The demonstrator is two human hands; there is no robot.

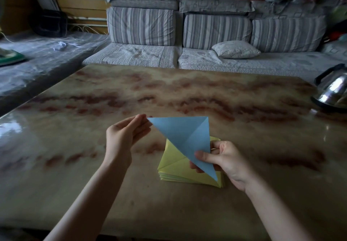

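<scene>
**Head view**

1. Location of the work. The blue paper [180, 133] is held in the air above the worktop [169, 94], over the half toward the near edge and roughly midway between the left and right edges. It is folded into a triangle, and one crease runs down from its upper right corner. Directly beneath it a stack of yellow paper [176, 167] lies flat on the worktop. The blue paper hides part of the stack. Whether the lower tip of the blue paper touches the stack cannot be told.

2. Hand state.
   - The left hand [127, 133] pinches the left tip of the blue paper between the thumb and the ends of nearly straight fingers.
   - The right hand [225, 161] grips the lower part of the blue paper. The thumb presses on the front face and the curled fingers lie behind it.

3. Step in hand. The first diagonal fold appears complete. The triangle is stretched between both hands, probably for checking or for a second fold.

4. Next move. Probably, bring the left tip across to meet the opposite tip. This calls for exact alignment of the edges, a firm right-hand hold as the pivot, and then a flat surface on which to press the crease.

5. Other items. A metal kettle [332, 88] stands at the right edge of the worktop, well apart from the work. A striped sofa [216, 32] stands beyond the far edge.
</scene>
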